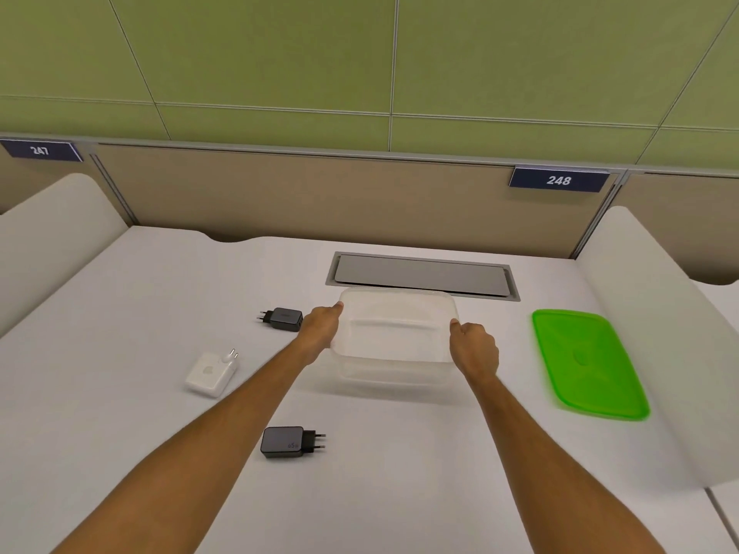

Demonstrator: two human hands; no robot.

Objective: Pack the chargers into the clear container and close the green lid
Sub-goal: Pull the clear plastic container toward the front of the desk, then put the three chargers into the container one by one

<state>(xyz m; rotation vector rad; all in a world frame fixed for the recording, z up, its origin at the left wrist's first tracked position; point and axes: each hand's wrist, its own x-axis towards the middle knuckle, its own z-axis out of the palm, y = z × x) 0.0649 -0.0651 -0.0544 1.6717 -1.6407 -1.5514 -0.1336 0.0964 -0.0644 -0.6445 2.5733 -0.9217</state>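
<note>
Head view showed packing not begun. Nearest, short of the left hand (320,329), lay a black charger (286,442); a white charger (212,373) lay to its left, another black one (282,318) touching it. Both hands, the right hand (474,347) included, clasped the empty container (394,333). The lid (588,363) lay off, right of the right hand.

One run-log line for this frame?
left hand, right hand: gripping clear container | chargers: three on table, unpacked | green lid: off, right
</note>
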